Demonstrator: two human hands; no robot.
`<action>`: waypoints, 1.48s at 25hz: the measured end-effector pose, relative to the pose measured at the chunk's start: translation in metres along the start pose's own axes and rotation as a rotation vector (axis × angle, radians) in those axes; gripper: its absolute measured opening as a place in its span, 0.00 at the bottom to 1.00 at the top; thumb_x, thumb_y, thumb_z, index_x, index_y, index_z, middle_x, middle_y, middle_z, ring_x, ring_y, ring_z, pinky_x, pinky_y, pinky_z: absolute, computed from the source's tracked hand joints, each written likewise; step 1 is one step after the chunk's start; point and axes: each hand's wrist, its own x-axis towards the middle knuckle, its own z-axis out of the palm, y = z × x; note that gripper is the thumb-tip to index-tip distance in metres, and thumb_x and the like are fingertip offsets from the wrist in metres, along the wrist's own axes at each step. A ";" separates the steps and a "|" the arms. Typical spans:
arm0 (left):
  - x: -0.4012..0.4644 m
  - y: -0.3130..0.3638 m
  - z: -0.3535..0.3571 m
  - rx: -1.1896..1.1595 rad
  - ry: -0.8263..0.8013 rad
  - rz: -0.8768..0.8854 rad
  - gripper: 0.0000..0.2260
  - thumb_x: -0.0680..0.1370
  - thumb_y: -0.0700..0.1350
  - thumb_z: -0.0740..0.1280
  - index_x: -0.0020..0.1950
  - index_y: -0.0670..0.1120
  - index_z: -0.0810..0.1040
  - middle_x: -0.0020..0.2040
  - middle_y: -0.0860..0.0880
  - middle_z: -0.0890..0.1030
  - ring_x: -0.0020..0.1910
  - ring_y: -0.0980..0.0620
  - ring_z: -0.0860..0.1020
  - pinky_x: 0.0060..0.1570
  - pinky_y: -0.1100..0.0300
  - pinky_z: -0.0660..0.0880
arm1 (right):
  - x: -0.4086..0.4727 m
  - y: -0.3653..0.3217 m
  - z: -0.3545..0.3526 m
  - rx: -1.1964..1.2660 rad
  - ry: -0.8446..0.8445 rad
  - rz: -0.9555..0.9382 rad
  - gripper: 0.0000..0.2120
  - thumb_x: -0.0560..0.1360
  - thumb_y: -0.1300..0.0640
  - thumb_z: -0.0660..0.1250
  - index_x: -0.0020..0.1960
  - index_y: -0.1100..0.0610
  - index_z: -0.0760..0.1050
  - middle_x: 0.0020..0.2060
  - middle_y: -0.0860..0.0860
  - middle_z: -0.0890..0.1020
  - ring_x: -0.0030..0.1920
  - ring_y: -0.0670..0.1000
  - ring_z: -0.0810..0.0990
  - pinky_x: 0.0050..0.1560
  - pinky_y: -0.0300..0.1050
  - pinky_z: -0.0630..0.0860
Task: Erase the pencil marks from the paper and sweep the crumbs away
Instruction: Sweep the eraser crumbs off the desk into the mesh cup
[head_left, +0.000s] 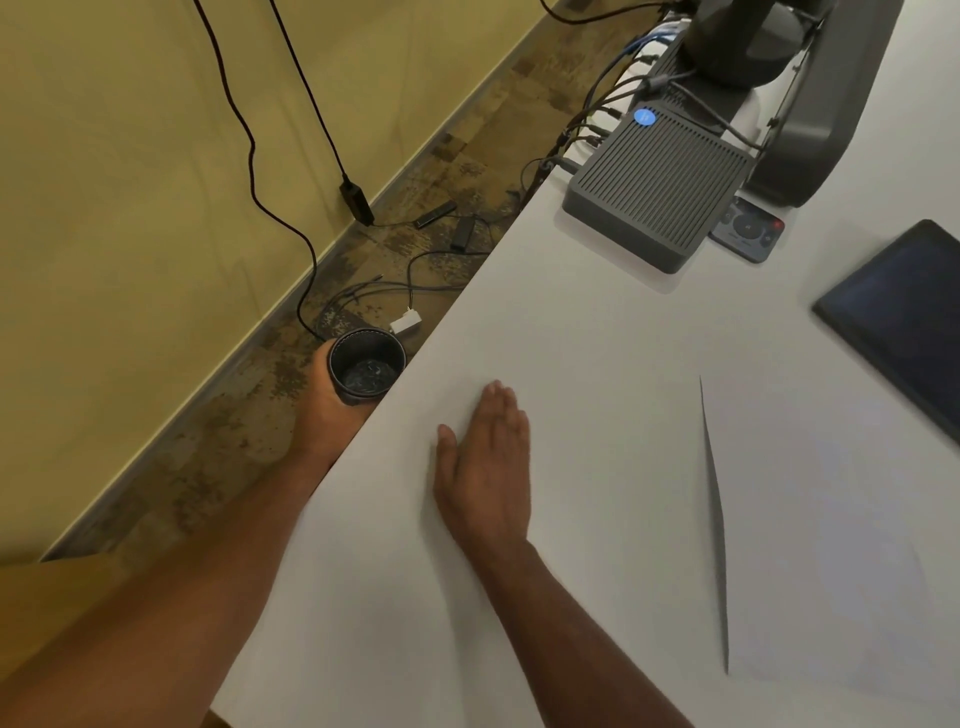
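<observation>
One white table (571, 322). One right hand (485, 462), fingers straight, flat near its left edge. One left hand (327, 400) gripping one black cup (368, 366) just beyond that edge (below rim level). One paper (810, 519) rightward, bare tabletop between.

a ribbed grey box (655, 195) with a blue sticker sits on the white desk (597, 322). just right of the box lies a remote control (748, 230); farther right, a dark tablet (904, 317). left of the box, cables (405, 283) trail across the floor.
</observation>
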 end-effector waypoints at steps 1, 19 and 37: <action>0.000 -0.001 0.000 -0.007 -0.003 -0.002 0.48 0.60 0.59 0.81 0.77 0.53 0.65 0.73 0.48 0.75 0.72 0.47 0.73 0.70 0.44 0.74 | 0.001 -0.005 0.000 0.093 -0.029 -0.070 0.29 0.82 0.45 0.50 0.79 0.57 0.47 0.78 0.53 0.56 0.77 0.45 0.48 0.74 0.41 0.42; 0.009 -0.023 -0.003 -0.041 -0.011 -0.017 0.49 0.58 0.66 0.82 0.74 0.61 0.65 0.70 0.56 0.77 0.69 0.55 0.76 0.64 0.59 0.76 | 0.001 -0.030 0.014 0.221 0.088 -0.031 0.28 0.82 0.49 0.51 0.78 0.59 0.50 0.78 0.54 0.56 0.77 0.47 0.47 0.76 0.44 0.41; 0.013 -0.030 0.000 -0.018 -0.027 -0.019 0.49 0.60 0.64 0.81 0.76 0.56 0.63 0.73 0.51 0.75 0.72 0.50 0.74 0.67 0.53 0.75 | -0.013 -0.036 0.022 0.032 0.156 0.150 0.33 0.81 0.44 0.50 0.77 0.63 0.50 0.77 0.60 0.54 0.78 0.56 0.47 0.76 0.54 0.44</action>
